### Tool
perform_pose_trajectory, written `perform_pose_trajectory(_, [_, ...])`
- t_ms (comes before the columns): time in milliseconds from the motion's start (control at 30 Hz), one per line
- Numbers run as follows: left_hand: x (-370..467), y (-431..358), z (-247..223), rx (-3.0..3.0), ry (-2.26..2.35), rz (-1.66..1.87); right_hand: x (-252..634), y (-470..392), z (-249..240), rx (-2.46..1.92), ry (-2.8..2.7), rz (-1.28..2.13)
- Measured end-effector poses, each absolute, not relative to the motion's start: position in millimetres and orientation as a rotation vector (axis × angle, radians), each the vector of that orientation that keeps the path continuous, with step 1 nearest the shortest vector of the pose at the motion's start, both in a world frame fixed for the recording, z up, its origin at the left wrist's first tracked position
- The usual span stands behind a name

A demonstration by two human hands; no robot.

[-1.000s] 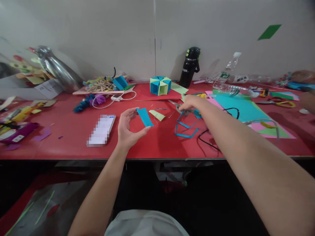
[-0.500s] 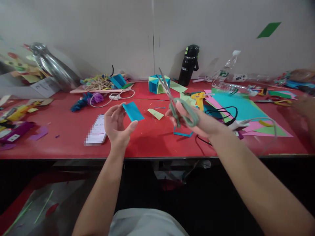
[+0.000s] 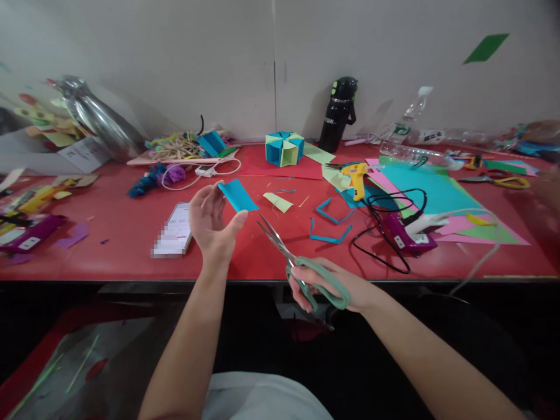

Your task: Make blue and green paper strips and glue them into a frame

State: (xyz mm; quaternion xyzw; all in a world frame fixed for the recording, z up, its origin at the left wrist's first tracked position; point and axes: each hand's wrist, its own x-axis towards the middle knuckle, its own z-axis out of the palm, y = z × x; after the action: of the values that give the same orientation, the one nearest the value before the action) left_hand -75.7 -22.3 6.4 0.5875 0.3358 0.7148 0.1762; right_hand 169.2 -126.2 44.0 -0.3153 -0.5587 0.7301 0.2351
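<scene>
My left hand [image 3: 213,224] pinches a folded blue paper [image 3: 238,196] between thumb and fingers, above the red table. In my right hand [image 3: 324,284] are green-handled scissors [image 3: 289,255], held by the handles near the table's front edge. Their blades are slightly apart and point up and left, with the tips just below and right of the blue paper, not touching it. Bent blue paper strips [image 3: 331,238] and a light green paper piece [image 3: 278,202] lie beyond the scissors. A blue and light green paper form [image 3: 284,149] stands at the back.
A phone [image 3: 177,230] lies left of my left hand. A yellow glue gun [image 3: 356,178], black cable, purple box [image 3: 405,236] and coloured sheets [image 3: 431,189] are on the right. A black bottle [image 3: 338,114] and a steel jug [image 3: 98,119] stand behind. Another person's hand [image 3: 549,189] shows at the right edge.
My right hand has brought the scissors down and slightly left, toward the table's front edge, uncovering the blue strips and purple box. My left hand and the blue paper have barely moved.
</scene>
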Motion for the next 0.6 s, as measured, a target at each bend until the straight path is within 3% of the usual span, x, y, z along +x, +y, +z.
perform_pose_trajectory(600, [-70.9, -25.2, 2.6, 1.650, 0.764, 1.890, 144.4, -129.1, 42.7, -0.770, -1.398, 2.001])
